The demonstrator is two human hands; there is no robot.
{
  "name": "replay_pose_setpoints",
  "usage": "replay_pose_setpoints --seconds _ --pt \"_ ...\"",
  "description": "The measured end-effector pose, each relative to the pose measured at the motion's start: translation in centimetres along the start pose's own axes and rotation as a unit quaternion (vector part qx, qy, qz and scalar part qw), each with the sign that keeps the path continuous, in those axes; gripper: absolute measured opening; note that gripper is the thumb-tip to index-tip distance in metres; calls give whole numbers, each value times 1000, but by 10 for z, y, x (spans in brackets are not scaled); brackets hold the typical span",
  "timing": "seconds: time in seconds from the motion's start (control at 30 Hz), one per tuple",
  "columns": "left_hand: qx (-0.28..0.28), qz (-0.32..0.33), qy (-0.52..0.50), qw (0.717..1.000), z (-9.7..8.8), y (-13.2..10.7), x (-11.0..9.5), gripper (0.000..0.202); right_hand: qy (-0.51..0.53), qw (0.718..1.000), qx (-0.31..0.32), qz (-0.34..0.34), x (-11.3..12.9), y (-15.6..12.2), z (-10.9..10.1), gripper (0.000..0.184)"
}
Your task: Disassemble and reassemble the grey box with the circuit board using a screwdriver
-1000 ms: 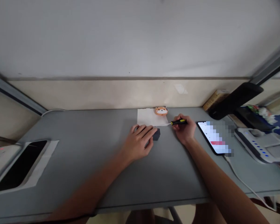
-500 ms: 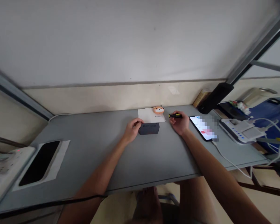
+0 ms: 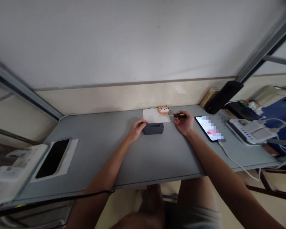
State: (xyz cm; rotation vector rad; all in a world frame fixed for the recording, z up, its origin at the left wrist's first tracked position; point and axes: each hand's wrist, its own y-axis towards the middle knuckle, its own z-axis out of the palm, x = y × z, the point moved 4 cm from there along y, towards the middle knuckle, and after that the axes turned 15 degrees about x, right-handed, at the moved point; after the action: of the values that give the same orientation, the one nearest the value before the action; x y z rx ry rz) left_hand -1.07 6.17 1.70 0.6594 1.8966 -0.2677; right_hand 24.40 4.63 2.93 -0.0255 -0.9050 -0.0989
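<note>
A small dark grey box with a row of vent slots (image 3: 153, 129) rests on the grey table, its long side toward me. My left hand (image 3: 137, 129) pinches the box's left end between thumb and fingers. In my right hand (image 3: 184, 123) is a screwdriver (image 3: 180, 115) with a black and yellow handle; its thin shaft points left, above a white paper sheet (image 3: 149, 115). The tip is apart from the box. Behind the sheet's right part sits an orange and white animal-faced case (image 3: 163, 110).
To the right lie a lit phone (image 3: 209, 128) on a cable and a white power strip (image 3: 246, 132). A black cylinder (image 3: 224, 97) leans near a small box (image 3: 208, 97) by the wall. On the left are a dark phone (image 3: 53, 158) on paper and another power strip (image 3: 21, 171).
The camera view has shifted slightly, so the table's things appear a little higher and farther right. Both hands keep their holds, with the box and screwdriver nearly unchanged relative to each other.
</note>
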Motion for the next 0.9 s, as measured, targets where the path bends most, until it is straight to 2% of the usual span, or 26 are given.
replay_pose_setpoints --seconds 0.23,0.63,0.9 --pt "-16 -8 -2 1000 -1 -6 -5 32 8 1000 15 -3 -3 3 -3 19" --pt "-33 -28 -21 999 -1 -6 -2 43 27 1000 -6 3 -2 2 -2 15" --pt "-10 -6 -9 1000 0 -7 -4 42 20 1000 7 5 -5 4 -3 15"
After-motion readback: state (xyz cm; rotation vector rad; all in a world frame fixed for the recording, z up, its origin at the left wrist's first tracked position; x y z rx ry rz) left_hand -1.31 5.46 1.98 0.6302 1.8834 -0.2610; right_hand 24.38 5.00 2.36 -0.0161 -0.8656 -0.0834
